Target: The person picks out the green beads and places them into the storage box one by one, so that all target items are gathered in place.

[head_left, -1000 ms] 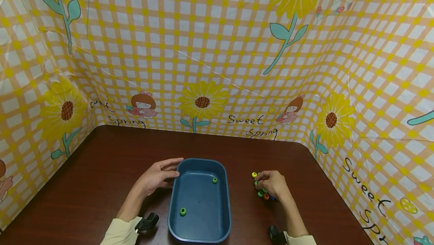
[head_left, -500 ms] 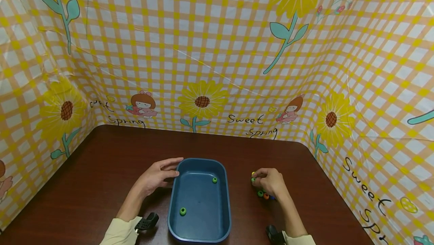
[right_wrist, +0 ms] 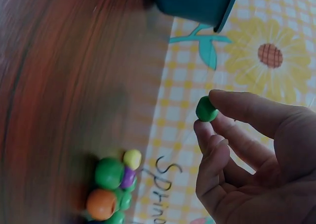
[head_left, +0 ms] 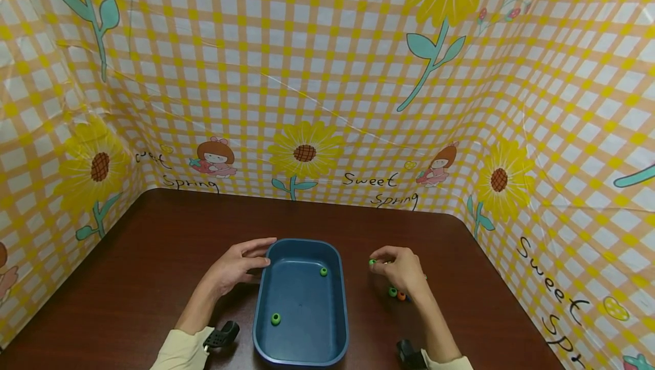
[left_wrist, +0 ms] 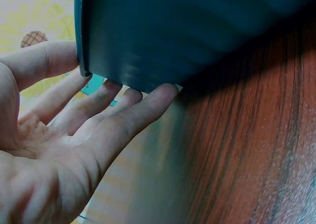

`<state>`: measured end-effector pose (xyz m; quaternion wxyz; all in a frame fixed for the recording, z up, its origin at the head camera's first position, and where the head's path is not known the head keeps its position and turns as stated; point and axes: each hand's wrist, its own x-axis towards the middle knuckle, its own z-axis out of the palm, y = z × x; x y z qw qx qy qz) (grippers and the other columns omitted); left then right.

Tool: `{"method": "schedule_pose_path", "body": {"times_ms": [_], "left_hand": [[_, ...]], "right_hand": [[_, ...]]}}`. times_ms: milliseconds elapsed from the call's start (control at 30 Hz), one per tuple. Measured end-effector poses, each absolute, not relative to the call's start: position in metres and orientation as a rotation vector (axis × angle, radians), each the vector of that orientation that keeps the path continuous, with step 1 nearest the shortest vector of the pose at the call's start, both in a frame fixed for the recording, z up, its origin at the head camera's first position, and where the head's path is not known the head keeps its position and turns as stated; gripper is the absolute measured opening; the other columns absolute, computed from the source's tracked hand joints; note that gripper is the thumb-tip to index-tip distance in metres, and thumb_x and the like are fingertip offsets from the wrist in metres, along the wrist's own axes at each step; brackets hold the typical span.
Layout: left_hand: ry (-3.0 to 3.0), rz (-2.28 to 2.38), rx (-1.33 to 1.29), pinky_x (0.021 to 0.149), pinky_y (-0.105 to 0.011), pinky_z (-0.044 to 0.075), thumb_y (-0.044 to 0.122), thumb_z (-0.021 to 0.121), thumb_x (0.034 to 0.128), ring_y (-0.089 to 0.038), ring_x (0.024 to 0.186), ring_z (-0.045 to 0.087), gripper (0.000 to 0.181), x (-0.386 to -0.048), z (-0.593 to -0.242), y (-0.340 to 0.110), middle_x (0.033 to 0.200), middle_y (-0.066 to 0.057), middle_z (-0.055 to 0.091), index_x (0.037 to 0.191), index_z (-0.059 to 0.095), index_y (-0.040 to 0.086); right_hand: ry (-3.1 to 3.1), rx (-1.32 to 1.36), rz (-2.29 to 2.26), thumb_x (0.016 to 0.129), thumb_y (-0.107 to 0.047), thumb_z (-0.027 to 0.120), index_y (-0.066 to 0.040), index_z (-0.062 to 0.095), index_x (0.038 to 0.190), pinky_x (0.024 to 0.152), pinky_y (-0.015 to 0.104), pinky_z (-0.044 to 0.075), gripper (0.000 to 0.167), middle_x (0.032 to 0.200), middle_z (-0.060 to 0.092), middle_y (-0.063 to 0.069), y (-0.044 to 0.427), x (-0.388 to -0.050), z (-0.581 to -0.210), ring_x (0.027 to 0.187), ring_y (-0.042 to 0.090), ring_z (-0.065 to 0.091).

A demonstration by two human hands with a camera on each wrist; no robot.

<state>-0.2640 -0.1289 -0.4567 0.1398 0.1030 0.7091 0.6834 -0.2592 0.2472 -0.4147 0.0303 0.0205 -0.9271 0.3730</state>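
Observation:
A green bead (head_left: pixel 372 262) is pinched between the thumb and fingertips of my right hand (head_left: pixel 404 270), held up off the table between the tray and a bead cluster. In the right wrist view that green bead (right_wrist: pixel 206 109) shows plainly at the fingertips. My left hand (head_left: pixel 230 267) rests against the left side of a blue rectangular tray (head_left: pixel 259 302), its fairly straight fingers touching the rim and outer wall. From the left wrist, the left hand (left_wrist: pixel 64 130) touches the tray wall (left_wrist: pixel 148 41). Two green beads, one near (head_left: pixel 276 319) and one far (head_left: pixel 324 272), lie inside the tray.
Beneath and beside the right hand lies a loose cluster with an orange bead (right_wrist: pixel 101 204), a yellow bead (right_wrist: pixel 132 159), a purple bead (right_wrist: pixel 128 177) and several green ones, partly hidden from the head view. A patterned cloth (head_left: pixel 327 74) walls the dark wooden table (head_left: pixel 179 222).
My right hand has lifted away from the bead cluster and moved left toward the tray with a green bead pinched. The left hand and tray have stayed in place.

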Motion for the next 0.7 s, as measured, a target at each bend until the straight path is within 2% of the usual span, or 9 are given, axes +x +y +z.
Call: {"method": "schedule_pose_path", "body": {"times_ms": [167, 400, 700], "left_hand": [[2.049, 1.974, 0.300, 0.087, -0.050, 0.060, 0.008, 0.059, 0.1012, -0.041, 0.119, 0.065, 0.052, -0.264, -0.457, -0.129, 0.148, -0.024, 0.053, 0.152, 0.046, 0.007], [2.048, 1.972, 0.305, 0.087, -0.050, 0.060, 0.009, 0.059, 0.1010, -0.041, 0.119, 0.065, 0.053, -0.265, -0.457, -0.128, 0.148, -0.025, 0.053, 0.152, 0.046, 0.007], [2.039, 1.977, 0.304, 0.087, -0.050, 0.060, 0.008, 0.059, 0.1013, -0.042, 0.121, 0.064, 0.052, -0.265, -0.457, -0.129, 0.148, -0.024, 0.052, 0.152, 0.047, 0.007]], "right_hand": [[-2.802, 0.153, 1.200, 0.084, -0.011, 0.080, -0.011, 0.079, 0.099, 0.067, 0.031, 0.052, 0.015, 0.084, 0.074, 0.002, 0.234, -0.255, -0.409, 0.075, 0.013, 0.065], [-2.755, 0.134, 1.252, 0.084, -0.010, 0.080, -0.015, 0.080, 0.097, 0.069, 0.031, 0.055, 0.014, 0.090, 0.077, 0.000, 0.218, -0.248, -0.406, 0.079, 0.011, 0.069], [-2.674, 0.198, 1.500, 0.086, -0.010, 0.080, -0.010, 0.079, 0.101, 0.065, 0.032, 0.059, 0.015, 0.092, 0.077, 0.004, 0.197, -0.237, -0.403, 0.074, 0.017, 0.072]]}}
